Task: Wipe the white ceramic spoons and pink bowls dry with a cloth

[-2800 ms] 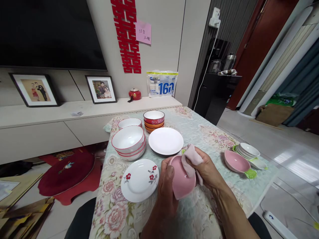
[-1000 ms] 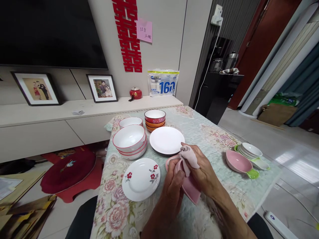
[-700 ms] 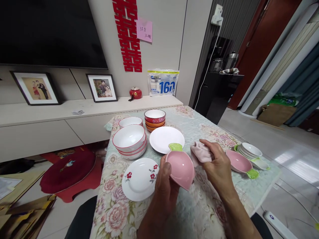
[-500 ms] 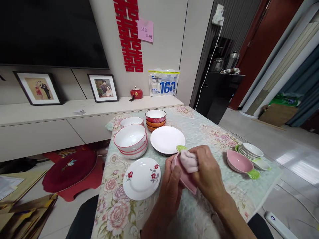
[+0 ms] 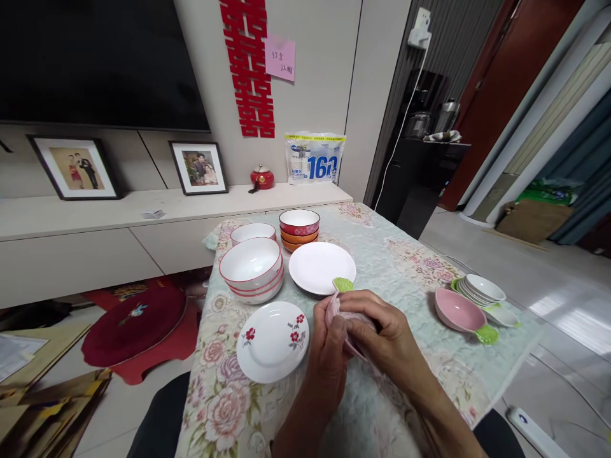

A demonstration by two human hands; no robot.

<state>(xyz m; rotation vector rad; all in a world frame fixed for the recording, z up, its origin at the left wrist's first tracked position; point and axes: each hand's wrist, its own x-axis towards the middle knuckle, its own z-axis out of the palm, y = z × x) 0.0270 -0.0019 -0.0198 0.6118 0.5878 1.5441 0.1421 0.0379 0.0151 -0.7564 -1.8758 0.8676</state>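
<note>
Over the near part of the table, a pink bowl (image 5: 342, 285) with a green leaf-shaped handle is tilted in my left hand (image 5: 328, 346). The left thumb lies over its near rim and the fingers go behind it. My right hand (image 5: 386, 334) is closed on a pale cloth (image 5: 354, 315), pressed to the bowl's inside. Both hands cover most of the bowl and the cloth. Left of them lies a white plate (image 5: 273, 342) with red flowers. Just beyond stands a stack of plain white plates (image 5: 321, 267).
White red-rimmed bowls (image 5: 251, 264) stand stacked at the left, with red and orange bowls (image 5: 299, 229) behind. On the right are another pink bowl (image 5: 459, 310) and small white bowls (image 5: 484, 286). A floral cloth covers the table (image 5: 224, 407); a red stool (image 5: 136, 331) is beside it.
My right hand has moved left and down over the bowl with the cloth, which is now mostly hidden under the fingers. The left hand keeps its hold on the bowl.
</note>
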